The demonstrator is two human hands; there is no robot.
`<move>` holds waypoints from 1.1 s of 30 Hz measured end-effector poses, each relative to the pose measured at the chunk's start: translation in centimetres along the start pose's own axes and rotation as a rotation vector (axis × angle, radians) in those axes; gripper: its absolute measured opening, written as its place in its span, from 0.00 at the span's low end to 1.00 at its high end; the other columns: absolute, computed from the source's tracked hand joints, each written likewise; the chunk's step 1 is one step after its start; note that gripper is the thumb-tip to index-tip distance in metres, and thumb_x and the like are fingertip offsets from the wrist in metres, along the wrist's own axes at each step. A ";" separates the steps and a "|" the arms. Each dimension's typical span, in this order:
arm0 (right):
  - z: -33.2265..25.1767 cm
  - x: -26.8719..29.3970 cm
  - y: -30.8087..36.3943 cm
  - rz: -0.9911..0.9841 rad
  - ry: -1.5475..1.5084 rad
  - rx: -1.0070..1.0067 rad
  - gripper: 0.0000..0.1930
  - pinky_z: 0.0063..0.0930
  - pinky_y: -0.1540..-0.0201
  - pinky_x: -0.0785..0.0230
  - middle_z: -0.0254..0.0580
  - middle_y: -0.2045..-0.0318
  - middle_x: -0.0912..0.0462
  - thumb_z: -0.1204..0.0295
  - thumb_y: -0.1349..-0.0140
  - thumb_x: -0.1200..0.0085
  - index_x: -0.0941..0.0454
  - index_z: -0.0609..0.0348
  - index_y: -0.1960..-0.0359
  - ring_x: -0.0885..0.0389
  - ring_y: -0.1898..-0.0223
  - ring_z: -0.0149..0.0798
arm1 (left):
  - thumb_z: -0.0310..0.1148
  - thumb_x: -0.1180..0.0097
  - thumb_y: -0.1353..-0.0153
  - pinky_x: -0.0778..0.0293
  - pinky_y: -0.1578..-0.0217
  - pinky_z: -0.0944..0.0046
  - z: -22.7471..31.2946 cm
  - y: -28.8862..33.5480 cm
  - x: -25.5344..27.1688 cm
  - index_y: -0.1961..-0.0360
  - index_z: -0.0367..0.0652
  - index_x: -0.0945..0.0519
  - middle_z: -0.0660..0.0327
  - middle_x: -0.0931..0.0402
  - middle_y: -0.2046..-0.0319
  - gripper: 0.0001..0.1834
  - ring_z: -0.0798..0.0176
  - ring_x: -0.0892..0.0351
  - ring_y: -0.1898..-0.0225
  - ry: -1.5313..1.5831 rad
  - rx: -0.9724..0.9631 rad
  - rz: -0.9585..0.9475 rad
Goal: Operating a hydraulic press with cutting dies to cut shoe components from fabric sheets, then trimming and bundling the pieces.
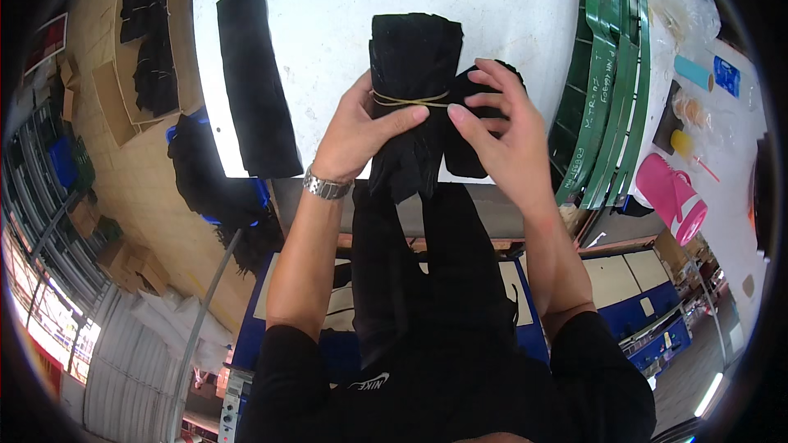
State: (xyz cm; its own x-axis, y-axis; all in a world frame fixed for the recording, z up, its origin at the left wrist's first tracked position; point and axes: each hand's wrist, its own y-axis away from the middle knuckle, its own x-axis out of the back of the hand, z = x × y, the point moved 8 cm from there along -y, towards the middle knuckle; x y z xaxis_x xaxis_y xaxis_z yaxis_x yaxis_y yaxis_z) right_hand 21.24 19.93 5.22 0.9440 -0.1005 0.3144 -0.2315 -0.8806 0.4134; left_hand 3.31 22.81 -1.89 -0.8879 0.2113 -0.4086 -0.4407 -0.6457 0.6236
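Observation:
A folded bundle of black fabric pieces [416,53] lies at the near edge of the white table, its lower end fanning out over the edge. A tan rubber band [402,100] runs round the bundle's middle and crosses over itself on top. My left hand [361,127] grips the bundle from its left side, with the thumb lying across the top just below the band. My right hand [505,131] is at the right side, fingers spread apart and thumb tip close to the band's right end. Beneath the right fingers lies another black fabric bundle [465,152], partly hidden.
A long black fabric stack [254,86] lies on the table [320,0] at left. Green slatted crates [587,90] stand at right, beside a pink jug [669,197] and plastic bags. Cardboard boxes [185,33] with black fabric and a draped blue bin [217,172] stand left.

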 end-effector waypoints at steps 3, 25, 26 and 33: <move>4.4 -3.6 -0.3 -0.274 -0.489 -0.126 0.23 0.23 0.53 0.24 0.41 0.51 0.18 0.70 0.37 0.34 0.25 0.66 0.43 0.20 0.57 0.28 | 0.30 0.29 0.40 0.23 0.50 0.67 0.5 0.2 -0.7 0.40 0.34 0.26 0.60 0.19 0.51 0.29 0.70 0.21 0.51 -0.058 -0.050 0.000; 1.2 3.9 -32.8 0.386 0.934 0.572 0.34 0.34 0.43 0.25 0.53 0.43 0.23 0.73 0.42 0.32 0.32 0.69 0.34 0.19 0.47 0.43 | 0.34 0.42 0.29 0.23 0.51 0.65 -1.9 5.2 5.4 0.37 0.35 0.26 0.60 0.19 0.56 0.23 0.65 0.19 0.52 -0.070 -0.072 0.248; 1.5 4.9 -29.9 0.502 0.879 0.709 0.31 0.34 0.43 0.26 0.52 0.44 0.22 0.71 0.41 0.32 0.29 0.69 0.37 0.20 0.47 0.42 | 0.34 0.41 0.29 0.23 0.52 0.66 -3.3 5.4 5.0 0.37 0.35 0.26 0.61 0.19 0.57 0.23 0.67 0.19 0.53 -0.093 -0.047 0.237; 7.8 4.1 -7.1 -0.114 0.796 0.283 0.23 0.42 0.44 0.29 0.48 0.57 0.20 0.65 0.45 0.30 0.20 0.60 0.50 0.23 0.49 0.52 | 0.34 0.38 0.32 0.23 0.56 0.68 -7.9 6.8 9.3 0.40 0.36 0.23 0.63 0.19 0.56 0.22 0.70 0.21 0.55 -0.317 0.023 0.374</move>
State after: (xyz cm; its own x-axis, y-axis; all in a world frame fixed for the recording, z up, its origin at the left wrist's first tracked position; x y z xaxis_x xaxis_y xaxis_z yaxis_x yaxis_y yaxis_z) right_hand 28.63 22.13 -3.11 0.4864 0.2583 0.8347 0.0228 -0.9587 0.2834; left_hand -6.92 14.61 -6.69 -0.9808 0.1834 0.0668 -0.0836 -0.7043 0.7050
